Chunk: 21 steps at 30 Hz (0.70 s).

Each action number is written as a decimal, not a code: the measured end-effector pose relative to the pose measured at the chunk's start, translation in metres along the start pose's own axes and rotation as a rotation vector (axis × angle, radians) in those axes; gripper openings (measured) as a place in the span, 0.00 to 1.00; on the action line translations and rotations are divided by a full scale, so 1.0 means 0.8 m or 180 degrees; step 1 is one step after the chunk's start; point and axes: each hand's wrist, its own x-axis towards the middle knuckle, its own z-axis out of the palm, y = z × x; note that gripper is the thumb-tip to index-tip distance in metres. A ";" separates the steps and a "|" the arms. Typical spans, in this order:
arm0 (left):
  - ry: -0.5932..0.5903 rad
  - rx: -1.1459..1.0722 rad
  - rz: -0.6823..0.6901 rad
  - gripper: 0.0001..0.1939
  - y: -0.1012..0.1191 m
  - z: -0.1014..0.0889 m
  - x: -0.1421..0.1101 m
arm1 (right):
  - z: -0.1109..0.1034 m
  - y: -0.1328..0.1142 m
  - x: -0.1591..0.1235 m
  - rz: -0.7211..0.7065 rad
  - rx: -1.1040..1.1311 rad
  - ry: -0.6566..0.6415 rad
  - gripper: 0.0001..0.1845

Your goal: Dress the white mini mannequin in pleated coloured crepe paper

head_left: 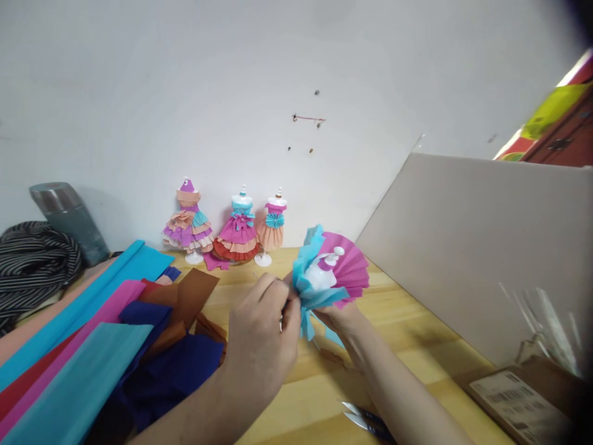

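A small white dress form (323,276) is held up in front of me, tilted, wrapped at the chest in light blue crepe paper (303,266). Behind its neck fans out a pleated magenta paper piece (352,270). My left hand (269,321) is closed, thumb and fingers pinching the light blue crepe paper at the form's left side. From behind and below, my right hand (340,315) supports the dress form; most of its fingers are hidden by the paper. Scissors (365,421) lie on the wooden table (315,395) below my right forearm.
Three paper-dressed forms (188,222) (238,228) (273,225) stand against the wall. Colored crepe paper sheets (106,352) cover the table's left side, beside a flask (71,216) and striped cloth (37,266). A white panel (463,247) and labelled cardboard box (514,402) are right.
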 end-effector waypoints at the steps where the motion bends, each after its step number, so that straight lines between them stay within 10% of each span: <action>1: 0.0008 0.0005 -0.0038 0.12 -0.002 0.000 0.000 | 0.001 0.002 0.000 -0.0016 0.0074 0.0014 0.27; 9: -0.0146 -0.0093 0.0006 0.06 -0.013 0.000 0.002 | 0.011 0.013 0.001 -0.0243 0.0326 0.0172 0.12; 21: 0.0249 0.0086 -0.0022 0.03 -0.031 0.017 0.002 | 0.030 0.001 -0.002 -0.0182 0.0548 0.0233 0.15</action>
